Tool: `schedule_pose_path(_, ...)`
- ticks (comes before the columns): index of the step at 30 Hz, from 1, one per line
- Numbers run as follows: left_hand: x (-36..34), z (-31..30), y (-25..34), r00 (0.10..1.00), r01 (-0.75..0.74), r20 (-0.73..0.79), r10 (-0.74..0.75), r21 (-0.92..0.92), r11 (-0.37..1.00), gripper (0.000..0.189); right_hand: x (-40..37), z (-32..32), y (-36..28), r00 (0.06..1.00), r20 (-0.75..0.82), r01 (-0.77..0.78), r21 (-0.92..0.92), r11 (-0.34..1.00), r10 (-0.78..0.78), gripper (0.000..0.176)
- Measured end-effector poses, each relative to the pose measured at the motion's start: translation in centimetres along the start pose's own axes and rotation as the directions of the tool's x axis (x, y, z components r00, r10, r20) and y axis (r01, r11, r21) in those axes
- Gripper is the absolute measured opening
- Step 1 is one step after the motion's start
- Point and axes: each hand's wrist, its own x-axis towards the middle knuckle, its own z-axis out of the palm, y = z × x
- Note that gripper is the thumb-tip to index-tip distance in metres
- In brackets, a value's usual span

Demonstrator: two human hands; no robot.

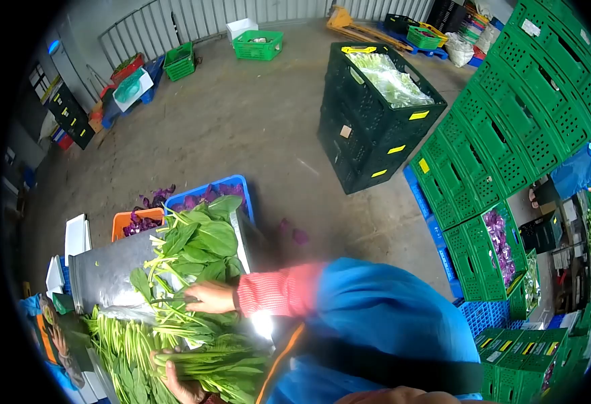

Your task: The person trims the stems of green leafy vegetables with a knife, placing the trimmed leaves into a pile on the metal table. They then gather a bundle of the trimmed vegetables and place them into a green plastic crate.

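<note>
Left hand [182, 385]: grasping a leafy green bunch [218, 363] over the desk [110, 269]
Right hand [211, 297]: touching loose greens [204, 242], grip unclear
Blue crate [247, 195]: just beyond the greens, holding purple leaves [198, 200]

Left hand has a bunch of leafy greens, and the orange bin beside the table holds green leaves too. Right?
Not quite: the head view shows purple leaves in the orange bin, not green ones. The left hand does have a bunch of leafy greens.

Right sleeve [275, 293] blurred toward shoulder. Left hand [182, 385] partly hidden by greens bunch [221, 363]; its sleeve [214, 398] cut off below. Blue crate [249, 202] partly behind counter [113, 266] leaves [208, 239].
</note>
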Motion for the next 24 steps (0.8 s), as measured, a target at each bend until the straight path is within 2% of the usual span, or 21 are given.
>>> schedule_pose_path(2, 0.0, -0.8, 0.1, 1.0, 0.006, 0.027, -0.006, -0.013, 1.0, 0.05, -1.0, 1.2, 1.4, 1.0, 0.015, -0.024, 0.019, 1.0, 0.024, 0.039)
schedule_pose_path(5, 0.2, -2.5, -0.3, 0.989, 0.107, -0.101, -0.109, -0.027, 0.994, 0.049, -1.9, 0.7, 1.7, 0.999, 0.025, -0.028, 0.041, 0.999, 0.027, 0.034)
schedule_pose_path(7, -0.2, -9.4, -2.4, 0.902, 0.275, -0.306, -0.304, -0.135, 0.952, 0.048, -1.7, 0.4, 2.2, 0.999, 0.016, -0.036, 0.033, 0.999, 0.036, 0.033)
schedule_pose_path(11, 1.8, -6.6, -2.2, 0.896, 0.287, -0.298, -0.33, -0.18, 0.941, 0.045, -1.5, -0.6, 2.0, 1.0, 0.015, -0.027, 0.029, 0.999, 0.026, 0.031)
schedule_pose_path(12, 2.4, -6.2, -2.1, 0.931, 0.273, -0.202, -0.304, -0.166, 0.947, 0.044, -1.3, -0.6, 2.0, 0.999, -0.029, -0.024, 0.071, 0.997, 0.026, 0.028)
schedule_pose_path(15, 3.7, -5.8, -2.4, 0.944, 0.27, -0.122, -0.306, -0.249, 0.93, 0.043, -1.1, -1.0, 2.5, 0.998, 0.002, -0.055, 0.075, 0.996, 0.055, 0.028)
schedule_pose_path(19, 4.3, -5.8, -3.1, 0.915, 0.237, -0.271, -0.298, -0.236, 0.942, 0.041, -1.0, -1.8, 3.0, 0.997, 0.024, -0.072, 0.1, 0.992, 0.07, 0.028)
schedule_pose_path(22, 5.1, -5.5, -3.8, 0.94, 0.232, -0.206, -0.273, -0.2, 0.952, 0.041, -0.6, -2.2, 3.8, 0.996, 0.054, -0.082, 0.094, 0.992, 0.077, 0.028)
schedule_pose_path(24, 5.6, -5.3, -3.9, 0.926, 0.246, -0.231, -0.3, -0.234, 0.941, 0.042, -0.3, -2.3, 4.3, 0.996, 0.045, -0.08, 0.079, 0.994, 0.077, 0.028)
